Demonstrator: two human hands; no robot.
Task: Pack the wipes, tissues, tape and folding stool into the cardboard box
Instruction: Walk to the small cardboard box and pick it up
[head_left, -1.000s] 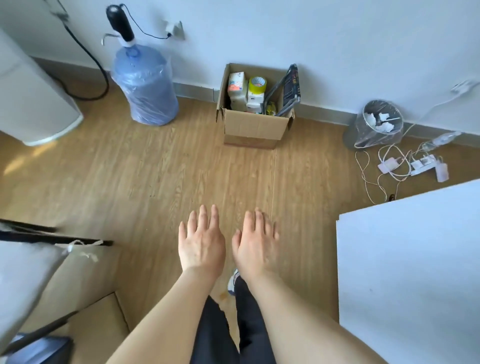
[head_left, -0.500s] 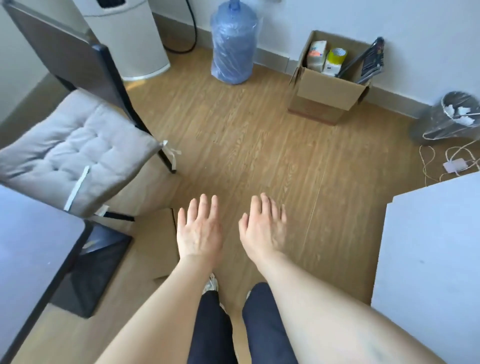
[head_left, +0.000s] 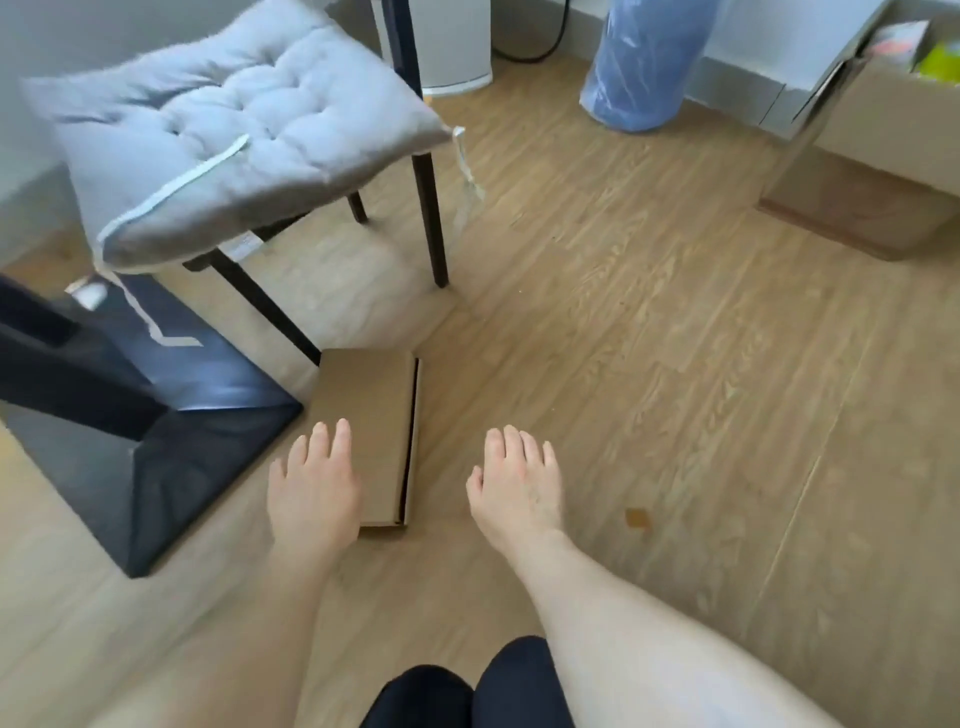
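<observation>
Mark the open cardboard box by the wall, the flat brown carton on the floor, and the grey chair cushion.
open cardboard box (head_left: 883, 171): head view, front wall.
flat brown carton (head_left: 371, 410): head view, top face.
grey chair cushion (head_left: 228, 124): head view, tufted top.

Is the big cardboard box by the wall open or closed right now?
Open. The large brown cardboard box has a flap raised at its left side, and blurred colourful items show inside its top.

A lived-in room at home

Wood-grain laminate floor (head_left: 649, 364) runs up to a plain pale wall with a skirting board. A dark-legged chair (head_left: 431, 208) carries a tufted grey cushion (head_left: 234, 124) tied on with tapes. A blue water-dispenser bottle (head_left: 644, 67) stands on the floor by the wall, beside a white appliance (head_left: 447, 47) with a black cable. An open cardboard box (head_left: 878, 156) of household goods sits against the wall.
</observation>
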